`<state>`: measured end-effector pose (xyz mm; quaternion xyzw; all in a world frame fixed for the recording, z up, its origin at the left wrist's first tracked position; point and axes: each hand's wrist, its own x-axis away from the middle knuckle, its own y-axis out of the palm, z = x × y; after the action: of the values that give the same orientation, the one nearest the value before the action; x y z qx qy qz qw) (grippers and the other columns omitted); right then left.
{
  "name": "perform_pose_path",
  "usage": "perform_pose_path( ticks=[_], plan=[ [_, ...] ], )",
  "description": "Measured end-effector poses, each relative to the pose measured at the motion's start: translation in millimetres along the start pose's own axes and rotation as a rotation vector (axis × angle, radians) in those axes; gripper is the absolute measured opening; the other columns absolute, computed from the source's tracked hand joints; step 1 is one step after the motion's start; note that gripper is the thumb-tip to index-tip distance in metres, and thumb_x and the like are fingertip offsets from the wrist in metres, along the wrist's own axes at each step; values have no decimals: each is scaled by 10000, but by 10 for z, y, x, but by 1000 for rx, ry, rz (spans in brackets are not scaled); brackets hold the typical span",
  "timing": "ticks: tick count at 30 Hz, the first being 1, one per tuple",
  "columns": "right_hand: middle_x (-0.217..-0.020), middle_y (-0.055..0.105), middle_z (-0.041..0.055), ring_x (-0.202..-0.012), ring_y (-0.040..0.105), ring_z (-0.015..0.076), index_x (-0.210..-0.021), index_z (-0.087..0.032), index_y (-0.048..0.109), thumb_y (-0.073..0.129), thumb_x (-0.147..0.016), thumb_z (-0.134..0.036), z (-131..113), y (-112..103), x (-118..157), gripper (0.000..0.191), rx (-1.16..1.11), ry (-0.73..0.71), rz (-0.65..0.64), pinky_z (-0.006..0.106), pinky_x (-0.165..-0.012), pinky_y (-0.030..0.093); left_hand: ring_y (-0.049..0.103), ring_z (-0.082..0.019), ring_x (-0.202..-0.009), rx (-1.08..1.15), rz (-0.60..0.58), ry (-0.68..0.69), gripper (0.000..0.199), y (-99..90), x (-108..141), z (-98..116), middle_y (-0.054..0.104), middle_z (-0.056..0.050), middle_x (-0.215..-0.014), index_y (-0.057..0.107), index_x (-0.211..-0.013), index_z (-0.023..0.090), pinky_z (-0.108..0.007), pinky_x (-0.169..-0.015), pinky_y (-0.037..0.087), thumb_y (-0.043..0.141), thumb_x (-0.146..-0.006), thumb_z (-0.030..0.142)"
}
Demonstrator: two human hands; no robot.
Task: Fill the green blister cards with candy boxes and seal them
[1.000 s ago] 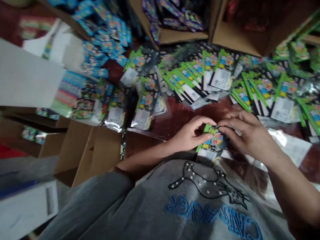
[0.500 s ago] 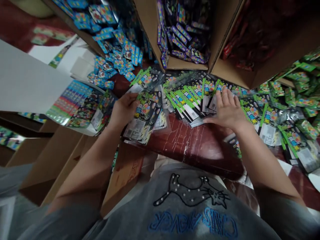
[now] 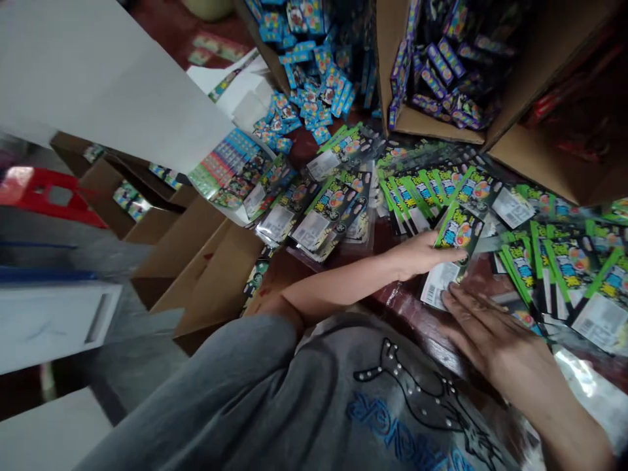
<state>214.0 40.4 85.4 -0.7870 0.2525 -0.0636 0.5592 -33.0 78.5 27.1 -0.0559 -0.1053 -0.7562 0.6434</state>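
Note:
My left hand reaches across to the right, its fingers closed on a black and green candy packet with a pale label at its lower end. My right hand is open, fingers stretched out and fingertips against the packet's lower edge. Just beyond them lies a fanned row of similar packets. More fanned packets lie right of my hands. A stack of these packets rests to the left, near the table's edge.
Cardboard boxes at the back hold small purple boxes and red packs. A heap of small blue boxes lies at the back left. Beside it stands a white panel. Open cartons and a red stool are lower left.
The view has swung left. My left hand has left the stack on the left and now grips a packet near the middle. My right hand has drawn back from the fanned row to that packet's lower edge.

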Motion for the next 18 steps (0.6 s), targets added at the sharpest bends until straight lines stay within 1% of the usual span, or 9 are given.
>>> perform_pose_path(
  ticks=[1, 3, 6, 9, 12, 14, 15, 16, 18],
  plan=[
    [-1654, 560, 142, -1343, 696, 466, -1771, -333, 230, 637, -1018, -566, -29, -27, -21, 887, -66, 16, -40, 705, -999, 645, 749, -229, -1049, -40, -10, 28, 167, 16, 49, -14, 803, -80, -1098, 729, -1115, 155, -375, -982, 603, 717, -988, 263],
    [-1751, 425, 147, -1486, 557, 513, -1778, -329, 214, 671, -952, -684, -18, -85, -102, 1009, -127, 127, 20, 767, -1111, 567, 737, -228, -1013, -133, -128, 103, 127, 39, 190, -5, 791, -58, -1073, 726, -1064, 166, -374, -974, 596, 736, -944, 207],
    [-1642, 550, 130, -1494, 537, 504, -1754, -449, 240, 698, -985, -507, 52, -116, -248, 897, -73, 301, 244, 757, -1193, 501, 705, -202, -859, -258, -343, 167, 89, 81, 388, 38, 758, -29, -937, 706, -1013, 189, -329, -815, 590, 741, -940, 225],
    [-1348, 715, 147, -1292, 674, 510, -1705, -477, 351, 694, -1003, -408, 42, -68, -319, 784, 3, 343, 314, 750, -1052, 583, 678, -180, -803, -352, -346, 185, 78, 111, 486, 59, 727, -23, -890, 684, -1044, 189, -298, -743, 552, 682, -966, 198],
    [-1073, 786, 124, -920, 786, 450, -1541, -396, 591, 727, -989, -444, 14, -67, -284, 570, 80, 381, 362, 634, -703, 657, 658, -171, -754, -402, -282, 158, 32, 91, 527, 82, 712, -18, -842, 682, -987, 181, -299, -711, 534, 674, -958, 193],
    [-899, 796, 59, -645, 760, 345, -1335, -373, 732, 714, -996, -492, 41, -150, -247, 360, -17, 303, 248, 501, -483, 589, 658, -166, -731, -377, -311, 128, 94, 50, 560, 120, 718, -10, -817, 702, -944, 184, -295, -696, 536, 756, -924, 258],
    [-867, 801, 28, -591, 745, 302, -1271, -376, 764, 703, -1004, -501, 66, -214, -236, 301, -118, 227, 138, 456, -445, 570, 670, -167, -738, -346, -356, 118, 171, 24, 581, 143, 732, -9, -828, 722, -948, 186, -292, -697, 542, 823, -883, 308],
    [-890, 815, 6, -612, 759, 277, -1249, -384, 779, 694, -1014, -491, 91, -286, -233, 272, -232, 143, 12, 432, -469, 596, 683, -169, -749, -311, -406, 110, 263, -3, 605, 167, 748, -9, -846, 742, -958, 190, -291, -699, 549, 891, -823, 359],
    [-1041, 837, -8, -833, 819, 268, -1252, -399, 791, 685, -1031, -437, 122, -423, -246, 249, -415, 24, -188, 437, -692, 698, 691, -173, -744, -267, -459, 89, 404, -58, 654, 203, 760, -8, -844, 766, -936, 189, -292, -688, 554, 979, -707, 446]
  ],
)
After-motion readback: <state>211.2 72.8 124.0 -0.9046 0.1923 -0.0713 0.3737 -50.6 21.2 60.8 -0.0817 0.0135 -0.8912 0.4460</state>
